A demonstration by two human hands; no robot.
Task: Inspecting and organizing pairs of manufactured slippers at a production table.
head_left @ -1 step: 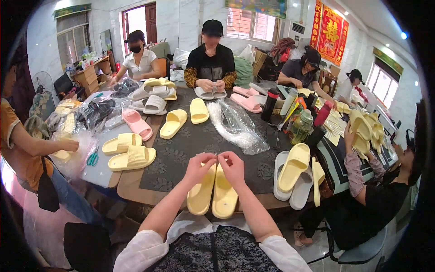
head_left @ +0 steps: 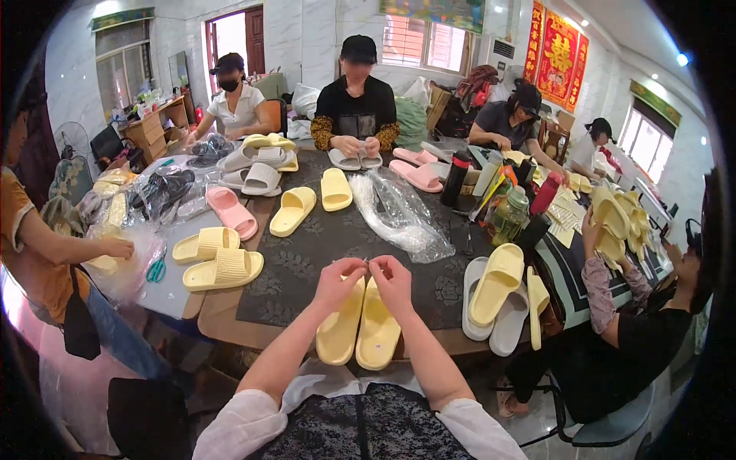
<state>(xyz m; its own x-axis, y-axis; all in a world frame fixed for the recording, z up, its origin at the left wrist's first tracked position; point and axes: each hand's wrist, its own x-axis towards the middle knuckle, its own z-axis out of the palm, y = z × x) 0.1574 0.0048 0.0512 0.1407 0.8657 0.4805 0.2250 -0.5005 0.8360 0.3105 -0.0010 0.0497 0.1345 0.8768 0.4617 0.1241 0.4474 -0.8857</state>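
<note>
My left hand [head_left: 340, 284] and my right hand [head_left: 392, 284] meet above a pair of yellow slide slippers at the near table edge. Both are closed in a pinch, fingertips almost touching; what they hold is too small to make out. The left yellow slipper [head_left: 337, 337] and the right yellow slipper [head_left: 379, 337] lie side by side, heels toward me, with their far ends partly hidden by my hands. Beyond my hands lies a clear plastic bag [head_left: 422, 239] with a bundle of thin white strands [head_left: 369, 201].
Yellow slippers [head_left: 222, 268] and a pink one [head_left: 231, 213] lie left. Grey slippers [head_left: 509, 320] with a yellow one [head_left: 497, 285] on top sit right, near bottles [head_left: 509, 216]. Several co-workers sit around the table [head_left: 307, 245]; scissors [head_left: 156, 270] lie far left.
</note>
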